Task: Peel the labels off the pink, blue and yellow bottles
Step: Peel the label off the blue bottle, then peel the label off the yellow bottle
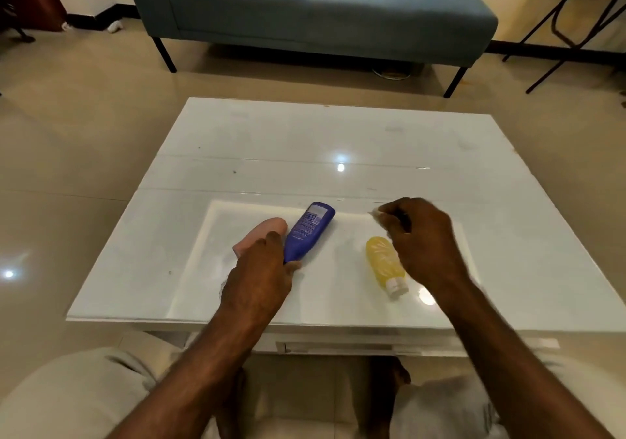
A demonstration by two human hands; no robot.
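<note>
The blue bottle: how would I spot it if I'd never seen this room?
Find the white table before the sofa. The blue bottle lies near its front edge, touching the pink bottle. It alone shows a printed label.

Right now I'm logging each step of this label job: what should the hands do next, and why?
Probably drop the small white scrap pinched in the right hand onto the glossy white table, then close the left hand, resting at its cap end, around the blue plastic bottle. Its printed label still shows, whereas the yellow bottle looks bare.
</note>
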